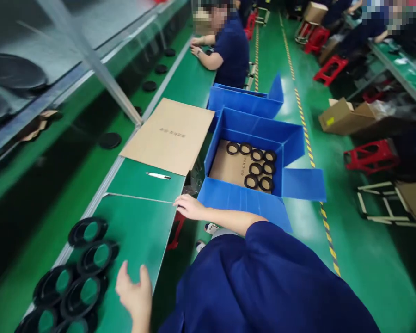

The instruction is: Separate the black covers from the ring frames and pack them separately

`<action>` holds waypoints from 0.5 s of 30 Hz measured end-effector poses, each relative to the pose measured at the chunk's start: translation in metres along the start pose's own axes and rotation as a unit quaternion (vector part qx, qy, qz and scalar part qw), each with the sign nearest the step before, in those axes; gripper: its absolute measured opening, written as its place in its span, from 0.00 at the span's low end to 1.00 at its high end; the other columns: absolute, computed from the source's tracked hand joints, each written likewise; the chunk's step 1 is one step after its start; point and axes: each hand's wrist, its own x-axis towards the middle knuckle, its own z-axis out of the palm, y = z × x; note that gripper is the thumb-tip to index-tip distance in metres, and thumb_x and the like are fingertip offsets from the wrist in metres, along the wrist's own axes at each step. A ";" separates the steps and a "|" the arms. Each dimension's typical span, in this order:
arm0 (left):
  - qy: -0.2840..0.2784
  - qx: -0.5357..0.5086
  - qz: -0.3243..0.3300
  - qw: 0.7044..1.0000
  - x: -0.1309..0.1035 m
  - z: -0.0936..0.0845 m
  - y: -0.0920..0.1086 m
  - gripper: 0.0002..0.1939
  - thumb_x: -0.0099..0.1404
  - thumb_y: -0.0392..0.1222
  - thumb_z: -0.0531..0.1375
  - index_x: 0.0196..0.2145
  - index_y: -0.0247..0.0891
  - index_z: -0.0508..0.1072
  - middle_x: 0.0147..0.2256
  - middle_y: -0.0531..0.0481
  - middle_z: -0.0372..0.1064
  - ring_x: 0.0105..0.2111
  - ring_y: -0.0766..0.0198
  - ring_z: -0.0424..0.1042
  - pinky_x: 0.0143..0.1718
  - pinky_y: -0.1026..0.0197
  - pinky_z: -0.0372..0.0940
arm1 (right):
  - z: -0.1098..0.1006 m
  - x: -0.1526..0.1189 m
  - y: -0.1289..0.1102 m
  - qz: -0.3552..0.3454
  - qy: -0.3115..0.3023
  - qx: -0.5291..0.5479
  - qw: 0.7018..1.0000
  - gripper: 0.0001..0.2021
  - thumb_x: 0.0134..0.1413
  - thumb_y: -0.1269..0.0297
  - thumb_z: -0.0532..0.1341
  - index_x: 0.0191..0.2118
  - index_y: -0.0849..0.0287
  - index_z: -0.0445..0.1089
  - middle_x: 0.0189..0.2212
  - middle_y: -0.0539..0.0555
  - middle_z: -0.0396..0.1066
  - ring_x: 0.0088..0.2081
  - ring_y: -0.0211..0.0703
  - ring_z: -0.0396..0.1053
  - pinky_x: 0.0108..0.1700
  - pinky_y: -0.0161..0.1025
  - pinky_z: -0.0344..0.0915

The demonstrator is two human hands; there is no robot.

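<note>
Low in the view, my left hand (135, 289) is raised over the green table (138, 226), thumb and fingers apart, holding nothing. Just to its left lie several black rings (81, 296) in a cluster. My right hand (189, 206) rests on the table's edge with its fingers loosely extended and nothing in them. Beyond it a cardboard sheet (169, 134) lies flat, with a white pen-like cutter (158, 175) in front of it. Right of the table stands an open blue box (242, 192); several black rings (255, 169) sit on cardboard inside it.
A person (230, 51) sits at the table's far end. Behind the open box is another blue box (244, 100). Black discs (110, 140) lie on the green conveyor (125, 125) along the left. Red stools (370, 156) and a cardboard carton (346, 118) stand at the right.
</note>
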 end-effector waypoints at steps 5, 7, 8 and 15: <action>-0.260 -0.074 0.098 0.958 0.025 0.066 0.053 0.28 0.61 0.60 0.53 0.50 0.40 0.75 0.51 0.39 0.77 0.52 0.45 0.76 0.58 0.46 0.69 | -0.084 -0.055 0.064 0.284 0.194 -0.012 0.939 0.11 0.66 0.71 0.57 0.49 0.60 0.73 0.53 0.57 0.71 0.57 0.42 0.65 0.62 0.39 0.59; -0.338 -0.082 0.128 0.929 0.026 0.085 0.066 0.26 0.59 0.61 0.54 0.46 0.42 0.77 0.49 0.40 0.78 0.50 0.45 0.77 0.56 0.46 0.70 | -0.118 -0.090 0.092 0.368 0.227 -0.034 0.901 0.12 0.67 0.71 0.55 0.51 0.63 0.72 0.53 0.60 0.70 0.55 0.44 0.66 0.60 0.40 0.60; -0.371 -0.081 0.140 0.914 0.026 0.093 0.070 0.25 0.58 0.61 0.55 0.44 0.43 0.77 0.48 0.42 0.79 0.49 0.45 0.78 0.56 0.46 0.71 | -0.135 -0.108 0.106 0.411 0.237 -0.043 0.879 0.13 0.67 0.71 0.54 0.52 0.64 0.71 0.52 0.61 0.69 0.54 0.45 0.67 0.60 0.41 0.61; -0.425 -0.019 0.069 0.902 0.046 0.116 0.077 0.21 0.48 0.62 0.59 0.34 0.48 0.77 0.41 0.49 0.81 0.42 0.41 0.81 0.50 0.44 0.75 | -0.201 -0.195 0.223 0.641 0.197 -0.051 0.740 0.32 0.66 0.60 0.60 0.71 0.64 0.53 0.62 0.71 0.60 0.57 0.55 0.68 0.57 0.47 0.65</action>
